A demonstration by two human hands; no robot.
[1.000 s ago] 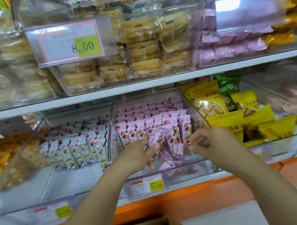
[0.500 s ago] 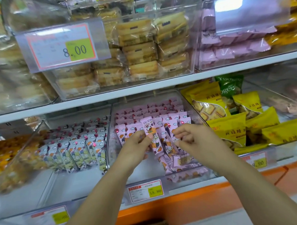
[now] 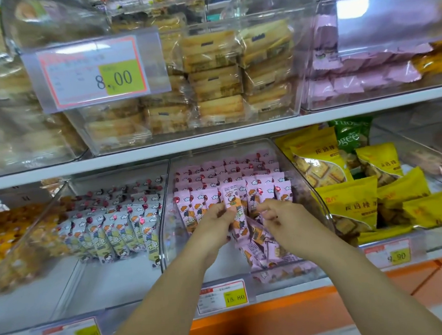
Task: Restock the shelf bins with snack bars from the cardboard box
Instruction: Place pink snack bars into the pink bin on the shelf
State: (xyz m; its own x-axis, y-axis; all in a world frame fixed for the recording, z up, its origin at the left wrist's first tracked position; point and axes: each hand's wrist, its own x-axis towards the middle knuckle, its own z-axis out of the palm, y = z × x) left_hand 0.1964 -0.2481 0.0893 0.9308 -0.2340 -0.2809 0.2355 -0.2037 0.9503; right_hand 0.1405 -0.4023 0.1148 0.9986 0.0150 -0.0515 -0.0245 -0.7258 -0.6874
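Both hands are inside the middle bin [image 3: 314, 188] on the lower shelf [image 3: 138, 159].

Left hand [image 3: 214, 222]: the grip pinches one pink bar [image 3: 232, 201] between thumb and fingers. The bar stands upright, just in front of the front row, its top level with the tops of that row.

Right hand [image 3: 287, 221]: the fingers are curled at the foot of the front row, just right of the held bar. Whether this grip pinches a bar cannot be told.

Rows [image 3: 230, 173] of pink bars stand upright from the middle of the bin to its back. A heap [image 3: 265, 251] of loose pink bars lies tumbled at the front right of the bin, under the right wrist.

Left of this bin, a second bin holds green bars [image 3: 116, 225] in upright rows. To the right lie yellow bags [image 3: 350, 204]. A tag [image 3: 223, 297] reading 15.80 hangs on the shelf edge below the middle bin. The shelf above carries wrapped cakes [image 3: 216, 74].
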